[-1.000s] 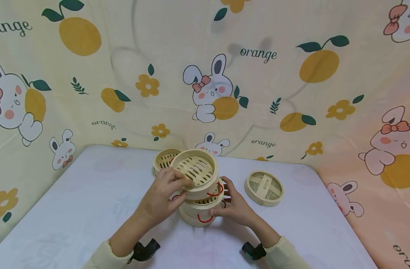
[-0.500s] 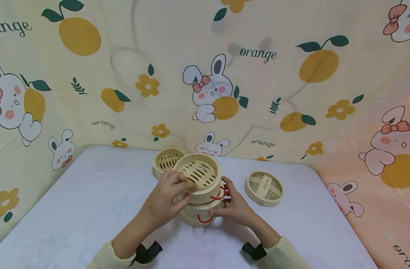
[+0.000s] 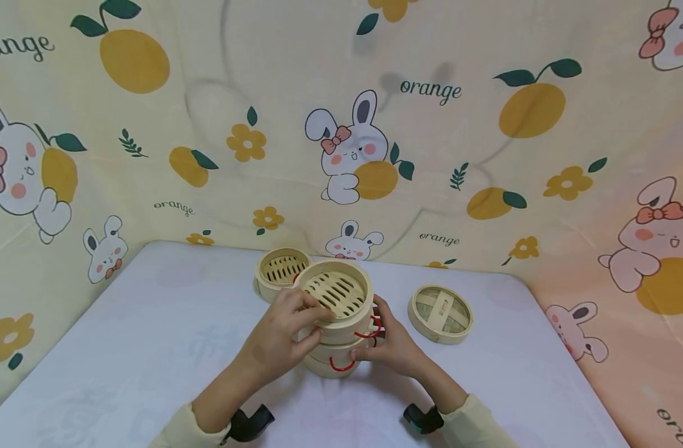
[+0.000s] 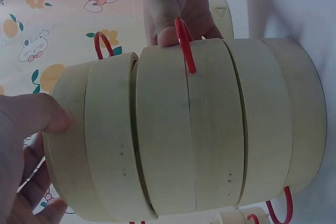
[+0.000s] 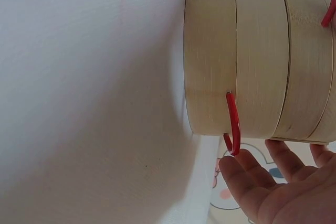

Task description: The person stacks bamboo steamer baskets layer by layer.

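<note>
A stack of round bamboo steamer baskets stands on the table in front of me. My left hand (image 3: 282, 336) pinches the near-left rim of the top steamer basket (image 3: 343, 334), which has a slotted floor and red handles. In the left wrist view, a narrow uneven gap runs between this top basket and the middle basket (image 4: 215, 129). My right hand (image 3: 397, 342) grips the middle basket from the right, thumb in front and fingers behind. Beneath it, the bottom basket (image 5: 210, 51) rests on the table, one red handle (image 5: 234, 124) near my right fingers.
Behind the stack at the left, another slotted steamer basket (image 3: 276, 289) stands on the white-covered table (image 3: 150, 348). A round bamboo lid (image 3: 443, 314) with crossed strips lies to the right. A patterned cloth (image 3: 274, 186) hangs along the back.
My left hand has brought the top basket down and slightly right, covering the slotted floor of the basket below. My right hand has stayed in place.
</note>
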